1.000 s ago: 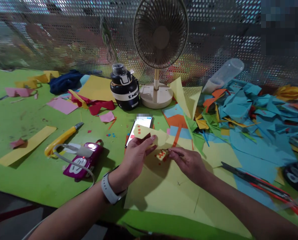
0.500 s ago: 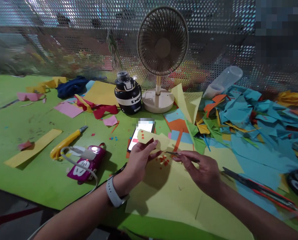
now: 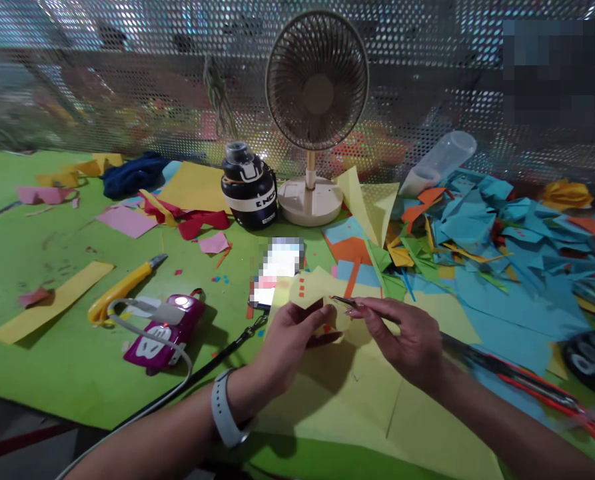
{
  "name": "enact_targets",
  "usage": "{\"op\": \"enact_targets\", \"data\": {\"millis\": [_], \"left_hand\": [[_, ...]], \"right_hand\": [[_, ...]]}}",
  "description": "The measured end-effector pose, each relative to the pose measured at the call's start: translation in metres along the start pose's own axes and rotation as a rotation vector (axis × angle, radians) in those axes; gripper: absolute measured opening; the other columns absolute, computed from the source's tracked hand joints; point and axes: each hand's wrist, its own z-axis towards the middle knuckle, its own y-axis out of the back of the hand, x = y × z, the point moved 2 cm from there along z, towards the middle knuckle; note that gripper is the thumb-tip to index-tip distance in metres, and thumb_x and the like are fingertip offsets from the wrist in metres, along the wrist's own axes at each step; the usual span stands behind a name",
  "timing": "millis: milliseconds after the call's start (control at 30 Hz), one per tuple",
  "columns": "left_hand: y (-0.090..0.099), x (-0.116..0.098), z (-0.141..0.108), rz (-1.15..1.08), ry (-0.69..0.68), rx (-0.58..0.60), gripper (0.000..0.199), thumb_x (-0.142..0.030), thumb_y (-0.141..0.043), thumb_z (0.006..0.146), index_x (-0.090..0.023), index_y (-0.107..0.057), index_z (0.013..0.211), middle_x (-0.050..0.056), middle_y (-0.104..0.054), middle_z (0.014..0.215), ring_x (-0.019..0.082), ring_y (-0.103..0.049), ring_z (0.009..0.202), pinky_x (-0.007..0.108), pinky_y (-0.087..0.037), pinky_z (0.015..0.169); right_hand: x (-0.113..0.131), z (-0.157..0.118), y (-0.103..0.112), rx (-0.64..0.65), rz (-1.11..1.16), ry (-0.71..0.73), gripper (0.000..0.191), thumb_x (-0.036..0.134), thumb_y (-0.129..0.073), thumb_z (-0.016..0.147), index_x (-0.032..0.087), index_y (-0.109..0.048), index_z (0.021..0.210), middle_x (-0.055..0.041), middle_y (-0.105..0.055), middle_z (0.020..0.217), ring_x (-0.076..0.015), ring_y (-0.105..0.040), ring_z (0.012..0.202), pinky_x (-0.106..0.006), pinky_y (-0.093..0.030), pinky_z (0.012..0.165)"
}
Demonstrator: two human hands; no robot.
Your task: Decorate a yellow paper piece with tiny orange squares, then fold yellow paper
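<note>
My left hand [image 3: 288, 343] pinches a pale yellow paper piece [image 3: 322, 279] between thumb and fingers. A short column of small orange paper squares [image 3: 302, 288] shows on that piece. In my right hand [image 3: 410, 337] is a pair of dark tweezers [image 3: 346, 303], its tip pointing left. That tip is beside the yellow piece, close to my left thumb, with a tiny orange bit at it. Under both hands lies a large pale yellow sheet [image 3: 337, 413]. Loose orange squares on it are mostly hidden behind my left fingers.
Behind my left hand lies a lit phone [image 3: 280, 263]. A black bottle [image 3: 250, 197] and a fan [image 3: 310, 200] stand at the back. Left are a yellow cutter [image 3: 122, 291] and purple device [image 3: 164, 337]. Blue paper scraps [image 3: 482, 207] and a red-black cutter [image 3: 532, 387] lie right.
My left hand and the yellow piece have shifted right, toward the tweezers, and now cover most loose orange squares. The tweezers' tip has risen slightly, now against or near the piece. The view has turned slightly.
</note>
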Motion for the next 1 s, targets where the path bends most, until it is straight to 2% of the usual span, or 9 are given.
{"op": "enact_targets", "data": {"millis": [267,433,533,700,833,933,1000], "left_hand": [[0.002,0.0,0.001,-0.016,-0.01,-0.026,0.018,-0.024,-0.08,0.066,-0.014,-0.067,0.073,0.004,-0.068,0.081,0.015,-0.063,0.072,0.037,-0.059,0.074],[0.002,0.0,0.0,-0.025,-0.001,-0.004,0.018,-0.024,-0.079,0.068,-0.014,-0.068,0.078,0.004,-0.068,0.084,0.015,-0.063,0.074,0.037,-0.059,0.074],[0.001,0.0,0.0,-0.021,0.019,-0.026,0.02,-0.024,-0.08,0.066,-0.014,-0.067,0.078,0.005,-0.068,0.085,0.016,-0.063,0.076,0.038,-0.059,0.072],[0.001,0.003,-0.001,0.0,-0.008,0.009,0.02,-0.026,-0.08,0.066,-0.016,-0.068,0.078,0.003,-0.066,0.081,0.016,-0.062,0.075,0.036,-0.059,0.07],[-0.001,0.006,-0.004,0.062,-0.02,0.11,0.019,-0.026,-0.077,0.07,-0.019,-0.07,0.086,0.002,-0.066,0.083,0.013,-0.06,0.072,0.033,-0.058,0.07],[-0.002,0.008,-0.005,0.103,-0.023,0.157,0.019,-0.029,-0.075,0.073,-0.021,-0.071,0.091,0.002,-0.066,0.081,0.013,-0.06,0.072,0.033,-0.057,0.072],[-0.002,0.008,-0.005,0.116,-0.026,0.165,0.02,-0.03,-0.074,0.074,-0.022,-0.071,0.093,0.002,-0.066,0.082,0.015,-0.06,0.075,0.033,-0.056,0.073]], "right_hand": [[0.0,0.0,0.001,0.018,0.021,0.004,0.019,0.02,-0.053,0.087,0.024,-0.068,0.098,-0.0006,-0.076,0.077,-0.0176,-0.072,0.07,-0.029,-0.056,0.063],[0.0,0.0,0.003,0.009,0.063,-0.002,0.018,0.02,-0.055,0.086,0.024,-0.067,0.098,-0.001,-0.076,0.078,-0.0179,-0.071,0.071,-0.029,-0.056,0.065],[-0.005,-0.002,0.004,-0.018,0.149,-0.12,0.016,0.024,-0.055,0.088,0.025,-0.067,0.1,-0.0018,-0.075,0.08,-0.0183,-0.071,0.073,-0.03,-0.056,0.071],[-0.015,0.001,-0.002,0.019,0.263,-0.332,0.028,0.032,-0.043,0.095,0.025,-0.058,0.117,-0.0047,-0.073,0.102,-0.0187,-0.069,0.092,-0.034,-0.053,0.084],[-0.017,0.006,-0.011,0.152,0.401,-0.453,0.019,0.033,-0.053,0.089,0.022,-0.065,0.101,-0.0062,-0.071,0.106,-0.0201,-0.065,0.101,-0.035,-0.051,0.089],[-0.016,0.007,-0.015,0.233,0.606,-0.542,0.021,0.03,-0.062,0.082,0.02,-0.065,0.1,-0.0075,-0.072,0.102,-0.0202,-0.067,0.097,-0.036,-0.053,0.087],[-0.016,0.006,-0.017,0.261,0.665,-0.576,0.024,0.029,-0.064,0.079,0.02,-0.066,0.101,-0.0078,-0.072,0.101,-0.0204,-0.067,0.097,-0.036,-0.054,0.087]]}}
